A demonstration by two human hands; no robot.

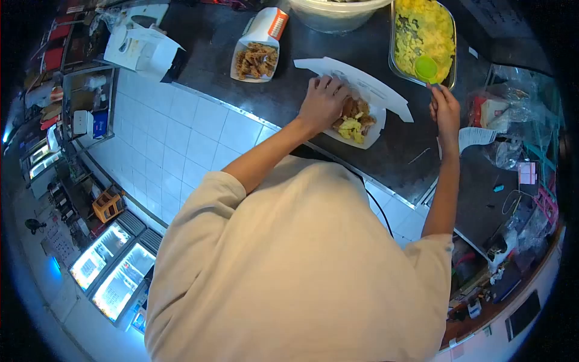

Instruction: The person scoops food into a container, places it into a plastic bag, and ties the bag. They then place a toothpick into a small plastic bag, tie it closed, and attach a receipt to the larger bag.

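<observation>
The left hand (322,102) lies with its fingers spread and curled over the near edge of an open white paper food box (362,105), pressing on it where the brown fried pieces and a yellow helping (353,123) sit inside; the box rests on the dark worktop (289,90) a little above the middle of the view, its long lid flap stretched out toward 2 o'clock. The right hand (445,111) is at about 2 o'clock from that box, closed narrowly round the handle of a green scoop (426,67), whose round cup hangs over the lower end of a clear rectangular tray (393,54) filled with yellow food flecked with green. That tray stands at 1 o'clock of the view, just beside the box's flap without clearly touching it. At 11 o'clock from the box, well apart, a second white box (256,57) holds brown fried pieces, with an orange patch on its raised lid. At 12 o'clock, on the top edge, part of a large pale bowl (335,15) shows. Farther toward 10 o'clock lies a folded white carton (142,48) at the worktop's end. To the right of the right hand, at 3 o'clock, a paper slip (476,137) lies near crumpled clear bags (509,114). A person's beige shirt (301,265) fills the lower half of the view, and white tiles (181,133) run below the worktop's edge.
</observation>
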